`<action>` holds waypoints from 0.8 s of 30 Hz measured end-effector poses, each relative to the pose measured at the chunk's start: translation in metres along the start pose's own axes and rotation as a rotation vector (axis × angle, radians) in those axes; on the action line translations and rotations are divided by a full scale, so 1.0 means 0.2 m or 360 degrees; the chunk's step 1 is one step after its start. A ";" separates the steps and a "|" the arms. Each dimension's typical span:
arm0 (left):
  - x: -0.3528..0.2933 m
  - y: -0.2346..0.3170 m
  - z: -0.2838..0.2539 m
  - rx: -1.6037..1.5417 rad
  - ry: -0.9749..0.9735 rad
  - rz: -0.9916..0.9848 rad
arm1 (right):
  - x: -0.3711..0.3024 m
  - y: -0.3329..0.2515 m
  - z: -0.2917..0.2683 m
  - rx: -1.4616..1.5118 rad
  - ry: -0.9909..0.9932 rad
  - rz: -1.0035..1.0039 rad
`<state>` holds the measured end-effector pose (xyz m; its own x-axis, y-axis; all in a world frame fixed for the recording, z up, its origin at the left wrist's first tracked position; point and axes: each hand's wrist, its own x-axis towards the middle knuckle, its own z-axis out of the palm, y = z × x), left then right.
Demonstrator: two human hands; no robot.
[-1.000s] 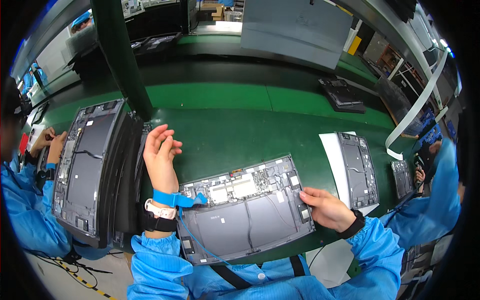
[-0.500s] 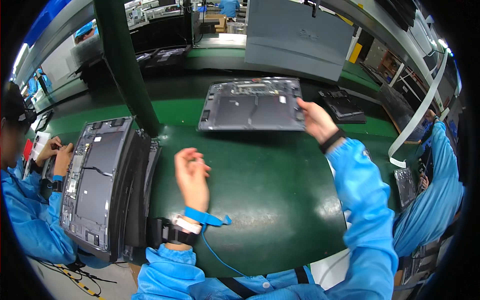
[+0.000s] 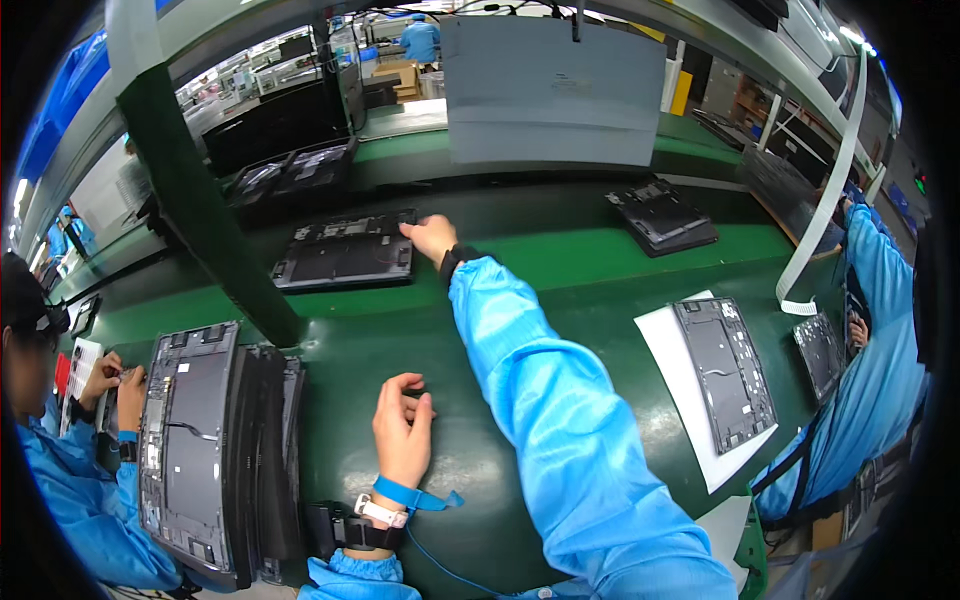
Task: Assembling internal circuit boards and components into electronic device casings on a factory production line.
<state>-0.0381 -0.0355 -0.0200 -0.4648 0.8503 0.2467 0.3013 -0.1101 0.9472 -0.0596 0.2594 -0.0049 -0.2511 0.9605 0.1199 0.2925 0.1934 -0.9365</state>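
My right hand (image 3: 432, 238) is stretched out to the far side of the bench, its fingers closed on the right edge of an opened laptop base (image 3: 352, 262). That base lies flat on the dark far strip, with its inner parts facing up. Nearer to me, my left hand (image 3: 403, 430) hovers over the green bench top (image 3: 470, 460), holding nothing, its fingers loosely curled and the thumb apart. A blue wrist strap (image 3: 415, 494) with a thin cord circles the left wrist.
At left stands a stack of laptop bases (image 3: 195, 450) beside a green post (image 3: 210, 210). On the right a base (image 3: 725, 375) lies on white paper (image 3: 665, 350). More bases (image 3: 662, 215) sit at the far right. Co-workers (image 3: 70, 480) sit on both sides.
My right hand has carried the laptop base left and away from me, down onto the far strip. The view has turned right, revealing the base on white paper. My left hand stays empty.
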 end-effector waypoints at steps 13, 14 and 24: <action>0.04 0.02 0.07 0.0026 -0.0072 -0.0005 | -0.19 0.45 -1.78 -0.2133 0.0235 0.0384; 0.03 0.02 0.06 0.0042 -0.0069 -0.0012 | -0.18 0.51 -1.80 -0.2165 0.0322 0.0237; 0.02 0.04 0.05 0.0032 -0.0055 -0.0050 | -0.25 0.31 -1.66 -0.2829 0.0095 -0.0411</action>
<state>-0.0297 -0.0273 -0.0143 -0.4454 0.8705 0.2092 0.3039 -0.0729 0.9499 0.2781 0.2891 0.0395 -0.4279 0.8716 0.2390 0.8044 0.2467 0.5405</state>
